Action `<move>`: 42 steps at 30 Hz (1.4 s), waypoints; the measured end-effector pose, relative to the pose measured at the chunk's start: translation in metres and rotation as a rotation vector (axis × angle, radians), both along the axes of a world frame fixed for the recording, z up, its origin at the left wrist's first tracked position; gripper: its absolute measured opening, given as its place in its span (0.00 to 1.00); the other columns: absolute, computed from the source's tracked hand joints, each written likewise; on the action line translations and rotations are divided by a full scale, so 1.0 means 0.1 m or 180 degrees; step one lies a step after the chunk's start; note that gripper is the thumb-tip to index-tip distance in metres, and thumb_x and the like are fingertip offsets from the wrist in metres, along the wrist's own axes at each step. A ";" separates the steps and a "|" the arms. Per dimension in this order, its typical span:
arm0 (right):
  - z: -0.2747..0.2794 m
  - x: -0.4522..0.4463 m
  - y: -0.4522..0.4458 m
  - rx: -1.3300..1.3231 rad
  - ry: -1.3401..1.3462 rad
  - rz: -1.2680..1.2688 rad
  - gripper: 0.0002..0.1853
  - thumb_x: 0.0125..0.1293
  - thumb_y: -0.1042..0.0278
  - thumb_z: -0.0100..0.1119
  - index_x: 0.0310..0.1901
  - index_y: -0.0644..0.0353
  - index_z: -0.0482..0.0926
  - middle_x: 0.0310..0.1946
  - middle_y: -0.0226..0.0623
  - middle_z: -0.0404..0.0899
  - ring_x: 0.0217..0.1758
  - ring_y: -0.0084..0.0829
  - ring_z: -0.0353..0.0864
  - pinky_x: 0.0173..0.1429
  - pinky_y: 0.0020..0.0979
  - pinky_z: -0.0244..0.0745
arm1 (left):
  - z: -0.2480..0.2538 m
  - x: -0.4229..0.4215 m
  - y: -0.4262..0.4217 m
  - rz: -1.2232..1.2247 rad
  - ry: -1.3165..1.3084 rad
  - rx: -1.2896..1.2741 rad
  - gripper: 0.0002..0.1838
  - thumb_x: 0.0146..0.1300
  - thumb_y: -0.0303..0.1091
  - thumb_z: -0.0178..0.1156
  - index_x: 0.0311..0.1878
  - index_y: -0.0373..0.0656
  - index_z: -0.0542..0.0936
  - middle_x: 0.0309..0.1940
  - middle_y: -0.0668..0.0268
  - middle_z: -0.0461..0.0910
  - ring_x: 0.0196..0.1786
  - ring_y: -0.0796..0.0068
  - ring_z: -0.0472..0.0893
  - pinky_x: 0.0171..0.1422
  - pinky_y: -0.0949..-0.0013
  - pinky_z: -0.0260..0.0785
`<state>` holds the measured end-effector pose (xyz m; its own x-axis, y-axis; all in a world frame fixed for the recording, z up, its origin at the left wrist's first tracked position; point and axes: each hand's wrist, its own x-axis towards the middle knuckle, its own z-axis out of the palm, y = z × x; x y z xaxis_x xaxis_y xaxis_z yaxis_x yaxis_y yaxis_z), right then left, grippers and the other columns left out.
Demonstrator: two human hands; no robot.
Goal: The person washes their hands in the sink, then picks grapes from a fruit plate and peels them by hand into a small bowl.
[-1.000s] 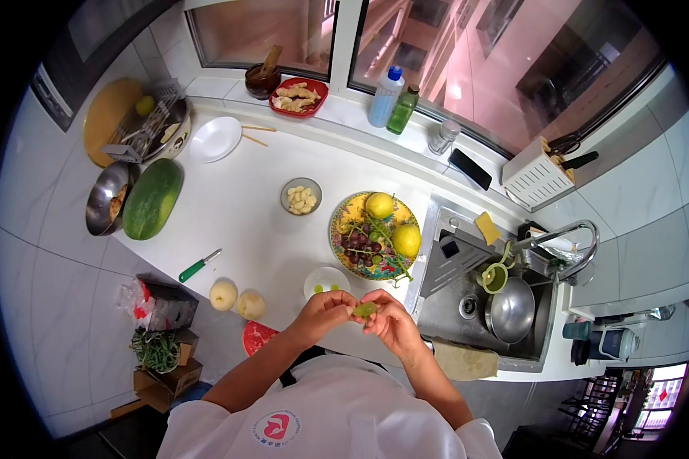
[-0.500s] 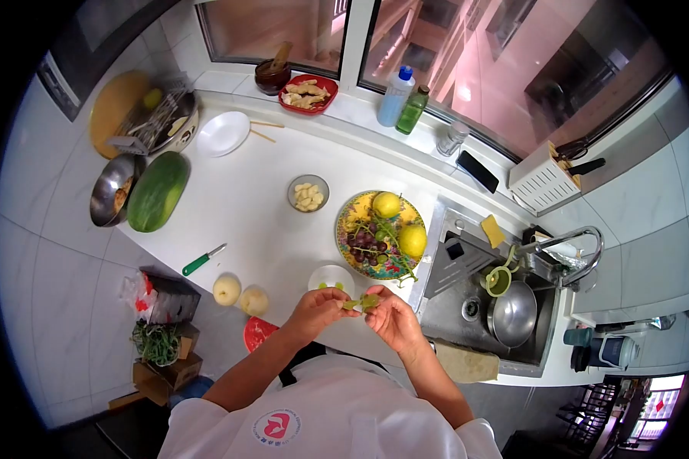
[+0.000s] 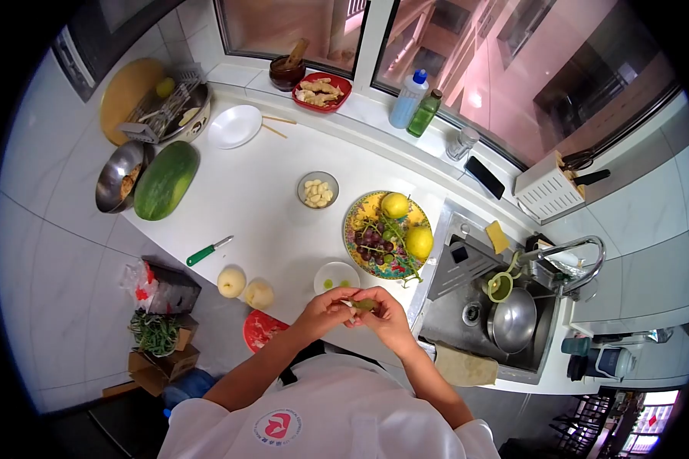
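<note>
My left hand [image 3: 323,311] and my right hand [image 3: 384,312] meet at the counter's front edge, fingers pinched. Between the right fingertips is a green peel-like piece [image 3: 366,304]; a small pale bit shows at the left fingertips, too small to name. Just beyond them, a small white bowl [image 3: 337,272] holds two green pieces. Behind it stands a patterned plate [image 3: 351,217] with purple grapes [image 3: 374,243] and two yellow fruits [image 3: 419,242]. Two pale peeled fruits [image 3: 259,294] and a green-handled peeler or knife [image 3: 201,255] lie to the left.
A watermelon [image 3: 166,180], a metal bowl [image 3: 112,176] and a white plate [image 3: 235,127] are at the far left. A bowl of garlic cloves [image 3: 318,190] sits mid-counter. The sink [image 3: 442,315] with a metal bowl [image 3: 513,320] is at the right; a red tray [image 3: 263,330] is below left.
My hands have parted slightly and come back together, with the green piece still at the right fingertips. The camera view has shifted, moving the counter items slightly right.
</note>
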<state>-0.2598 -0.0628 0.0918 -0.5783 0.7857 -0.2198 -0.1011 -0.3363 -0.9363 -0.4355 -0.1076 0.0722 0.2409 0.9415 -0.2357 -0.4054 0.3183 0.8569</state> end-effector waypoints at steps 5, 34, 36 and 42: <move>0.17 -0.02 -0.09 0.0958 -0.0878 0.0070 0.13 0.60 0.84 0.55 0.46 0.63 0.73 0.41 0.37 0.75 0.40 0.28 0.81 0.43 0.26 0.79 | -0.09 0.04 -0.05 0.0078 0.0143 0.0028 0.15 0.66 0.28 0.56 0.54 0.35 0.72 0.40 0.64 0.79 0.38 0.78 0.80 0.44 0.72 0.75; -0.42 -0.08 0.16 -0.1001 -0.0130 -0.0103 0.14 0.68 0.70 0.52 0.54 0.63 0.71 0.53 0.38 0.73 0.53 0.29 0.78 0.57 0.32 0.75 | -0.39 -0.43 -0.69 0.0478 0.0653 -0.0667 0.06 0.63 0.29 0.60 0.40 0.36 0.78 0.27 0.69 0.77 0.29 0.82 0.76 0.33 0.76 0.71; -0.47 -0.19 0.18 -0.0942 -0.0243 -0.0077 0.15 0.69 0.69 0.52 0.55 0.63 0.70 0.53 0.38 0.73 0.53 0.29 0.78 0.57 0.32 0.75 | -0.70 -0.55 -0.94 0.0752 0.1874 -0.0509 0.09 0.61 0.31 0.61 0.41 0.37 0.78 0.29 0.66 0.80 0.30 0.78 0.79 0.36 0.74 0.72; -0.70 -0.28 0.20 -0.0493 -0.0800 0.0146 0.19 0.67 0.67 0.56 0.57 0.62 0.70 0.51 0.38 0.74 0.52 0.28 0.78 0.53 0.30 0.77 | -0.98 -0.82 -1.31 0.0547 0.3613 -0.0931 0.12 0.58 0.38 0.62 0.39 0.38 0.80 0.35 0.59 0.83 0.39 0.64 0.83 0.44 0.64 0.73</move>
